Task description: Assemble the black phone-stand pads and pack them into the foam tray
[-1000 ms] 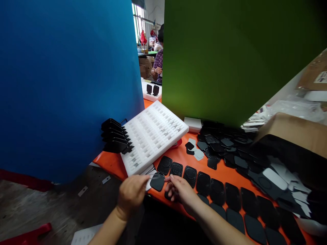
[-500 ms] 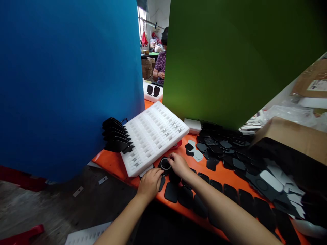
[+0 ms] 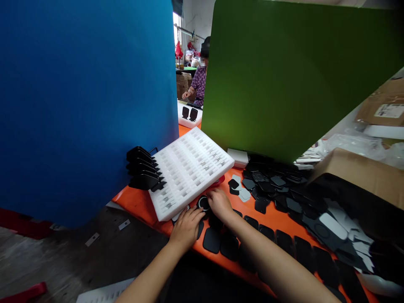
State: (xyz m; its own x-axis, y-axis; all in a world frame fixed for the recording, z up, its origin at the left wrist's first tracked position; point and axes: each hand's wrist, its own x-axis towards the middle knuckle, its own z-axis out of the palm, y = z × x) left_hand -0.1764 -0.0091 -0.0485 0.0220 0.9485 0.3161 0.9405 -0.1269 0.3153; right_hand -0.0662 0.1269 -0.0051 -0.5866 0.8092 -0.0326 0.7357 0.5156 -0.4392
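Black round-ringed pad (image 3: pixel 204 203) lies on orange desk (image 3: pixel 139 202), just beside near corner of white foam tray (image 3: pixel 189 168). Right hand (image 3: pixel 220 204) is pressed on pad's right edge, fingers curled; left hand (image 3: pixel 187 227) is laid flat just nearer, grip hidden. Long axis cannot be told.

Orange table (image 3: pixel 139 201) is pretty packed — a white foam tray (image 3: pixel 189 168) sits near its left end, rows of flat black pads (image 3: pixel 268 235) run along the front edge, and a loose heap of black pieces (image 3: pixel 277 185) lies farther back, beside a cardboard box (image 3: pixel 360 172).
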